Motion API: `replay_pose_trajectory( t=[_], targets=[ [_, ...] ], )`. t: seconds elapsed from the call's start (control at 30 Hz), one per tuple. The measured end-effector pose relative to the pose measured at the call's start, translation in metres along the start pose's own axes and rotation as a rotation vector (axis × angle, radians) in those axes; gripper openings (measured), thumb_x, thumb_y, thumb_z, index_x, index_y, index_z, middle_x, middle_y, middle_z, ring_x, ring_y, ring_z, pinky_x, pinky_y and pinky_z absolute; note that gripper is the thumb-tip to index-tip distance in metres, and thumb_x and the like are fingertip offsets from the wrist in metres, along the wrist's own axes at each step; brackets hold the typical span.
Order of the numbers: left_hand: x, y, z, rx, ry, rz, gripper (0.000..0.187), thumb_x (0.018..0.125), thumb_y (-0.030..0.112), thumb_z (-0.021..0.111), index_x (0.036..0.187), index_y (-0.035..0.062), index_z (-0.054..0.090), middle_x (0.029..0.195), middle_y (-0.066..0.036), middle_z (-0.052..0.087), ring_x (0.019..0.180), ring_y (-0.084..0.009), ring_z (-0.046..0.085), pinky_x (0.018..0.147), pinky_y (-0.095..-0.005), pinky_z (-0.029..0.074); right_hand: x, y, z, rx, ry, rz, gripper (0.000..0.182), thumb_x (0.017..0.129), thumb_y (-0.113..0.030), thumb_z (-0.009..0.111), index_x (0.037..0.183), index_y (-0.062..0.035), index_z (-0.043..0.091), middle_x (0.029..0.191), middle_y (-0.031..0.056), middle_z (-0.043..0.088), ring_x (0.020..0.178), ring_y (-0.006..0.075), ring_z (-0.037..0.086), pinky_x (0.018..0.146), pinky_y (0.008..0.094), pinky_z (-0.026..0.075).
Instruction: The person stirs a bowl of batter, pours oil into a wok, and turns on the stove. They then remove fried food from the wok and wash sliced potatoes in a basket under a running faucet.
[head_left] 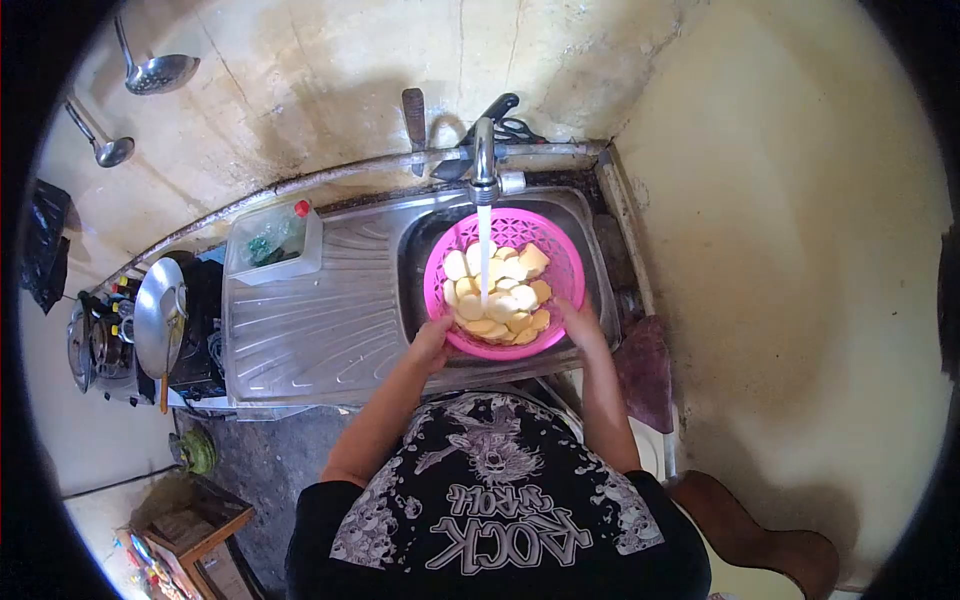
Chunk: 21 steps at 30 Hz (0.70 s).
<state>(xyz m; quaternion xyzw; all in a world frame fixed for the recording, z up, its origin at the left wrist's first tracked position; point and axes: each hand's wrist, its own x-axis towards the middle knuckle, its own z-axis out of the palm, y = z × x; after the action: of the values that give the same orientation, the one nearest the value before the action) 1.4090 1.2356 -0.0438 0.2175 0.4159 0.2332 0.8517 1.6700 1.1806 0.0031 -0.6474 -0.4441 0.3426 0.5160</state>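
A pink plastic colander (571,247) sits in the sink basin, holding a pile of pale yellow slices (522,297) that look like potato or a similar root. Water (485,250) runs from the metal faucet (484,165) straight onto the slices. My left hand (432,343) grips the rim at the near left, thumb on the edge. On the right side, my right hand (581,322) is closed round the rim, with part of its fingers hidden behind the colander wall.
Left of the steel sink (310,340) drainboard's middle stands a clear plastic box (275,250). A wok (160,310) rests on the stove farther left. Knives (414,130) and scissors (518,131) hang behind the faucet. Two ladles (160,75) hang on the wall. A guitar (750,535) lies lower right.
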Motion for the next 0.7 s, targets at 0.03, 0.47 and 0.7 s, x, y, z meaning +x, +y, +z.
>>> replay_pose_trajectory(
  t=[0.03,0.47,0.7],
  targets=[
    [-0.008,0.001,0.01,-0.035,0.041,0.014,0.035,0.086,0.015,0.043,0.118,-0.0001,0.046,0.104,-0.012,0.06,0.093,-0.022,0.061,0.074,-0.0361,0.054,0.006,-0.006,0.009,-0.103,0.067,-0.09,0.027,0.08,-0.012,0.05,0.105,-0.0011,0.054,0.091,0.0149,0.06,0.082,0.0274,0.06,0.075,0.039,0.049],
    [-0.032,0.005,0.033,-0.16,0.237,0.174,0.037,0.084,0.011,0.041,0.119,-0.0007,0.044,0.108,-0.013,0.058,0.088,-0.0246,0.062,0.074,-0.0391,0.054,0.08,-0.043,0.137,-0.105,-0.871,0.608,0.026,0.083,-0.03,0.051,0.084,-0.0048,0.058,0.068,0.0091,0.058,0.065,0.0214,0.062,0.058,0.036,0.051],
    [-0.017,-0.017,0.006,-0.192,0.258,0.275,0.042,0.087,0.017,0.043,0.126,0.0005,0.038,0.118,-0.016,0.053,0.101,-0.0285,0.058,0.08,-0.0422,0.052,0.145,-0.055,0.098,-0.814,-0.006,-0.013,0.029,0.076,-0.029,0.061,0.096,-0.0066,0.06,0.092,0.0201,0.063,0.083,0.0318,0.063,0.069,0.0341,0.052]
  ],
)
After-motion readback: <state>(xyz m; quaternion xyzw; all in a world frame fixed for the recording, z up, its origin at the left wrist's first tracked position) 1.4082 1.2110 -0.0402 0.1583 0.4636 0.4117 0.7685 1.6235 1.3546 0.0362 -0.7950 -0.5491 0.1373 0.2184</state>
